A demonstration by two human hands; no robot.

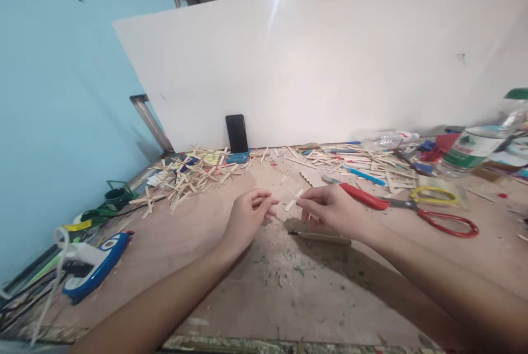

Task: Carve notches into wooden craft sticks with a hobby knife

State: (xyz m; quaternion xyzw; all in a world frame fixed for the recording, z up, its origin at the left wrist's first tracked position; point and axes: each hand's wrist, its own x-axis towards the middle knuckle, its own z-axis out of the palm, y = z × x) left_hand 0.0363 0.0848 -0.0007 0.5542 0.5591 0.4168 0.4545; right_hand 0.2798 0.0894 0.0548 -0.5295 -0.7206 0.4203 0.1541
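My left hand (250, 214) is over the middle of the wooden table (198, 244), its fingers pinched together; whatever lies between them is too small to make out. To its right, my right hand (328, 208) pinches a thin wooden stick (294, 195) between thumb and forefinger. The two hands are apart. Just beyond the right fingertips, a short flat wooden stick (290, 205) lies on the table. Below the right hand rests a slim tool with a dark tip (317, 237).
Crossed sticks (190, 181) are heaped at the back left, loose sticks (371, 164) at the back right. A black phone (236, 134) stands against the white board (313, 68). Red-handled scissors (402, 204), a bottle (472, 148) and a blue-and-white tool (97, 269) lie at the sides.
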